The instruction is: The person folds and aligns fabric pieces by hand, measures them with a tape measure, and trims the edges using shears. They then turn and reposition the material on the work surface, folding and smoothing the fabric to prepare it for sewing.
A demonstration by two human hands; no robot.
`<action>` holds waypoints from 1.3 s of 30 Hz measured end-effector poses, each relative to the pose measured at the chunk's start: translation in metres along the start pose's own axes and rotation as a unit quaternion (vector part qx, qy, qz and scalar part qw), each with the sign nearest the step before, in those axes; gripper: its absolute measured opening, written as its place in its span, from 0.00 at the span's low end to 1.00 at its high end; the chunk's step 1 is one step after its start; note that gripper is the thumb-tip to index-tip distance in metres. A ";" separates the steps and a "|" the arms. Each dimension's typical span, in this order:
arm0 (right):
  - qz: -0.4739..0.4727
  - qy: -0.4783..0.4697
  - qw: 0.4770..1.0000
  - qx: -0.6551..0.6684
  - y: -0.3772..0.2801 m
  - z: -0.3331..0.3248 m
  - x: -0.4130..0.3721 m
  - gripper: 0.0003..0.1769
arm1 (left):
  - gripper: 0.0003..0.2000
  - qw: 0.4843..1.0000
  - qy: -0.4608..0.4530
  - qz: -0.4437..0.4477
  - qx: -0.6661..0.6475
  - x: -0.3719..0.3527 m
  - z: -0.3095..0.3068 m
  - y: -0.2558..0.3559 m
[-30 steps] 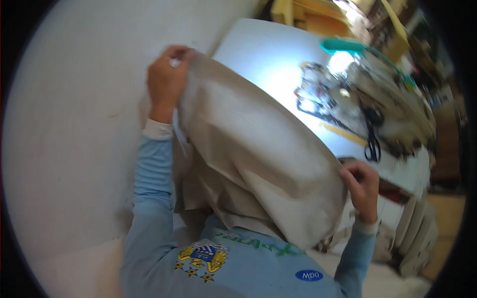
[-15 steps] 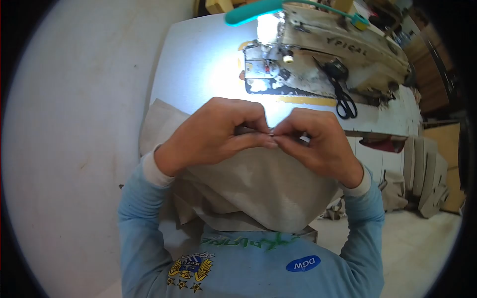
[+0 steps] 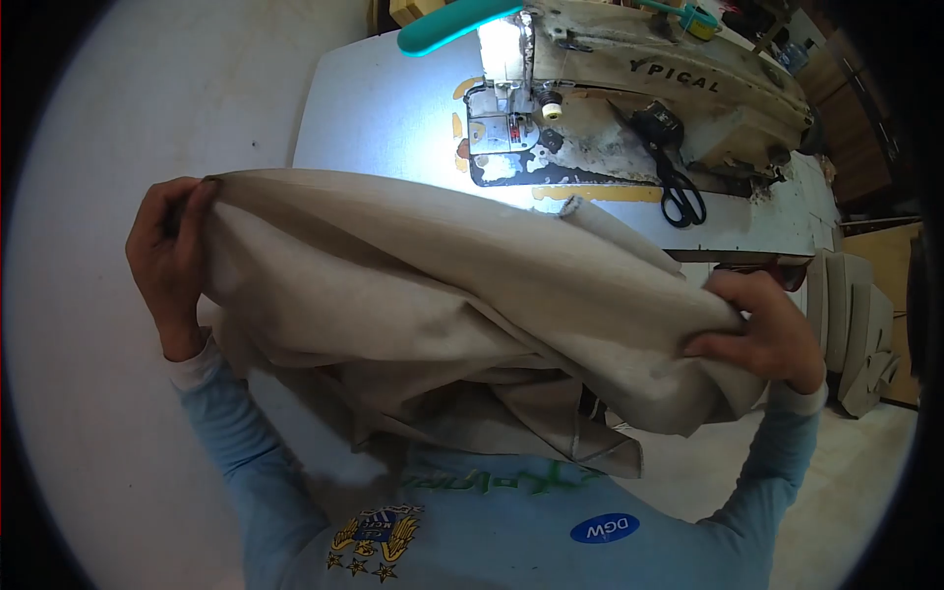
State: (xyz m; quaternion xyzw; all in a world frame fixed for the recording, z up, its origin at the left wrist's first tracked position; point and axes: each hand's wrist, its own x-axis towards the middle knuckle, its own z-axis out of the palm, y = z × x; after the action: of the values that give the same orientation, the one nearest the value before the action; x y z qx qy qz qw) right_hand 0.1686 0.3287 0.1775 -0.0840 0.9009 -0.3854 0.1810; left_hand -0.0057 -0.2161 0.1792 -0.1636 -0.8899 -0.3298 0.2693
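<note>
A large beige cloth is stretched across in front of my body, its top edge taut and folds hanging below. My left hand pinches its upper corner at the far left, fingers closed on it. At the right end, my right hand grips the cloth between thumb and fingers. Lower folds of the cloth hang over my lap, with a stitched edge visible. The middle of the cloth covers the table's front edge. Behind it stands the sewing machine, its lamp lit over the needle area.
Black scissors lie on the white table beside the machine bed. A teal bar hangs over the machine's left end. Beige padded pieces stand on the right near the floor. A pale wall borders the left.
My hands have moved far apart from their meeting point at the centre, the left outward left and the right outward right. The cloth is now raised and spread wide between them.
</note>
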 end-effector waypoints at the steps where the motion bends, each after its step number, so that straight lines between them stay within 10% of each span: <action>1: -0.003 0.030 1.000 -0.008 0.006 -0.005 -0.009 0.18 | 0.08 1.000 0.011 -0.007 0.017 0.001 -0.003 -0.010; 7: 0.049 -0.067 0.995 0.048 -0.009 -0.039 -0.052 0.19 | 0.11 0.986 0.095 -0.031 0.136 0.011 -0.008 -0.039; 12: -0.279 -0.220 0.932 0.074 -0.019 -0.047 -0.052 0.20 | 0.14 0.971 0.144 -0.038 0.187 0.027 -0.010 -0.049; 15: -0.331 -0.068 0.939 -0.069 -0.034 -0.044 -0.065 0.20 | 0.15 0.959 0.179 -0.008 0.219 0.042 -0.019 -0.056; 22: -0.099 0.179 0.928 -0.311 -0.036 -0.057 -0.144 0.37 | 0.14 0.964 0.202 -0.001 0.175 0.069 -0.027 -0.040; 26: -0.224 0.174 0.930 -0.232 -0.031 -0.074 -0.128 0.31 | 0.13 0.976 0.185 -0.021 0.111 0.062 -0.032 -0.054; 32: -0.061 0.482 0.873 0.033 0.055 -0.067 -0.127 0.20 | 0.08 0.995 0.082 -0.038 -0.033 0.024 -0.034 -0.075; 39: -0.070 0.422 0.817 0.387 0.162 -0.042 -0.081 0.15 | 0.05 0.992 -0.002 -0.035 -0.122 -0.028 -0.027 -0.071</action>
State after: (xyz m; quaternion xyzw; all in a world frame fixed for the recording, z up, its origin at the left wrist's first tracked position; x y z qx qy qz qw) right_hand 0.2252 0.4913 0.1081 0.1013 0.6575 -0.7114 -0.2266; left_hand -0.0066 -0.2893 0.1440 -0.1648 -0.8487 -0.4449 0.2336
